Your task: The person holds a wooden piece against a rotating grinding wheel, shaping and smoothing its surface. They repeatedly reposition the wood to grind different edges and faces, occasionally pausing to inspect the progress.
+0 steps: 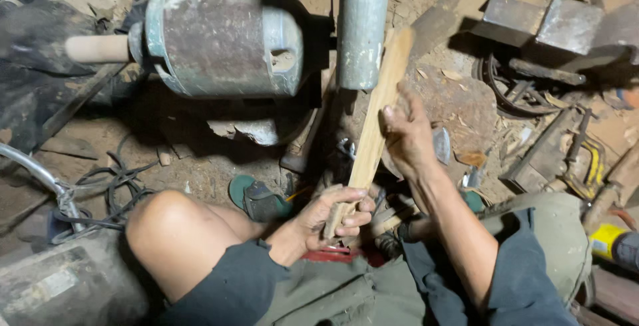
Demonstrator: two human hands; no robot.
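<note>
Long pale wooden slat (373, 133) slants up toward grey metal roller drum (361, 26), left hand (339, 214) clenched on its lower end, right hand (407, 136) wrapped mid-length. Likely risk: slat tip catches drum, jerks loose; right fingers sit near.

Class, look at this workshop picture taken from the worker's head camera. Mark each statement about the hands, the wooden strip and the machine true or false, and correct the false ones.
1. The left hand grips the lower end of the wooden strip. True.
2. The right hand lies flat on the floor. False: it holds the strip at its middle.
3. The strip's upper end reaches up beside the grey roller. True.
4. The strip lies flat across the bare knee. False: it is held up, slanting, clear of the knee.
5. A wooden peg sticks out of the rusty drum on its left. True.
</note>
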